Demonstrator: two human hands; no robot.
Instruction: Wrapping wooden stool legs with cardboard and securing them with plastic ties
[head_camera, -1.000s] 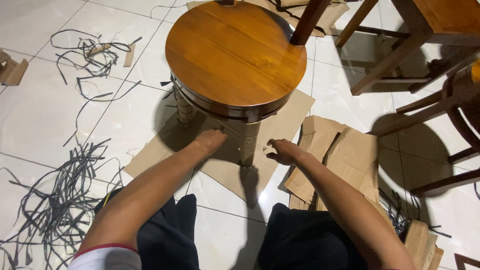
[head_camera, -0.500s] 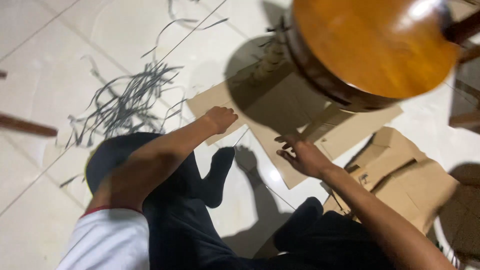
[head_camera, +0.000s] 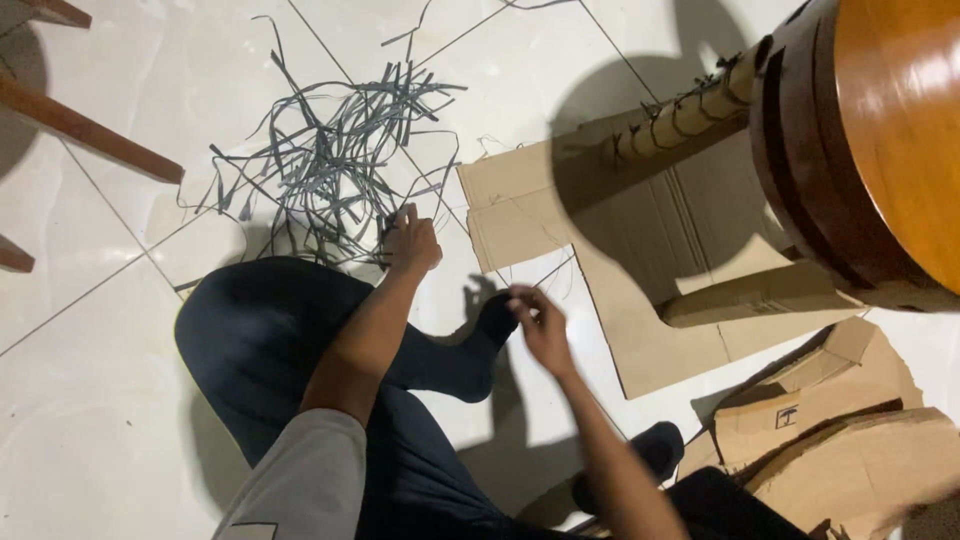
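Note:
My left hand (head_camera: 412, 243) reaches to the near edge of a tangled pile of grey straps (head_camera: 330, 150) on the white tile floor, fingers closed on a strand. My right hand (head_camera: 540, 322) hovers over the floor by my dark-socked foot (head_camera: 480, 350), fingers curled and blurred; a thin strand lies just beyond them. A round wooden stool (head_camera: 890, 130) stands tilted at the right on a flat cardboard sheet (head_camera: 620, 230). Two of its legs are wrapped in cardboard (head_camera: 685, 112), one tied with straps.
Folded cardboard pieces (head_camera: 830, 420) lie at the lower right. Wooden furniture legs (head_camera: 85, 130) cross the upper left corner. My legs in dark trousers (head_camera: 260, 340) are folded on the floor below the strap pile.
The view has swung left and the stool now sits at the right edge. My left hand moved from the cardboard to the strap pile. My right hand drew back towards my foot.

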